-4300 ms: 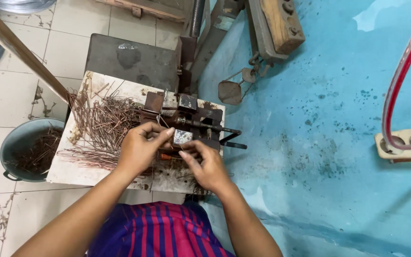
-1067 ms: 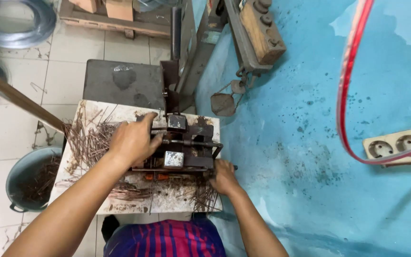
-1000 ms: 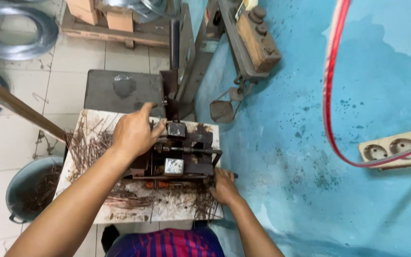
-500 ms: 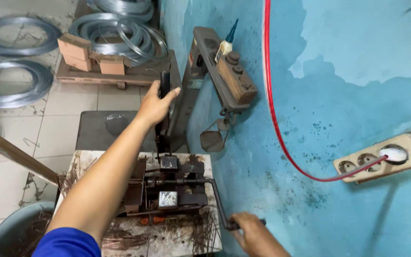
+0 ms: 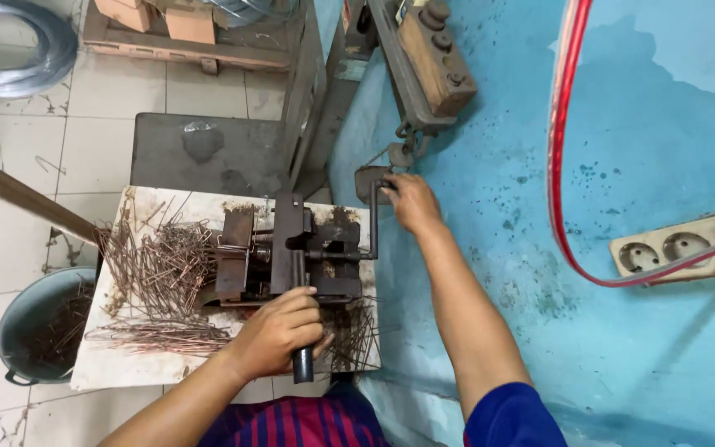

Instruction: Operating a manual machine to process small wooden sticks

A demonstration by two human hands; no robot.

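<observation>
Since 0.5 s ago, my left hand [image 5: 279,331] has dropped from the tall upright lever to the dark lever handle [image 5: 301,327] at the near edge of the bending jig [image 5: 291,257], fingers wrapped closed around it. Right hand [image 5: 411,203] now grips the crank handle [image 5: 374,219] on the jig's right side, closed. 2 heaps of rusty wire pieces [image 5: 159,273] lie left of the jig on the white board [image 5: 117,364]; a grey bucket [image 5: 14,331] sits further left.

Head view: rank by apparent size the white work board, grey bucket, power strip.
1. White work board, clearly largest.
2. Grey bucket, partly hidden by the board.
3. Power strip, cut by the frame edge, so close to the bucket.
</observation>
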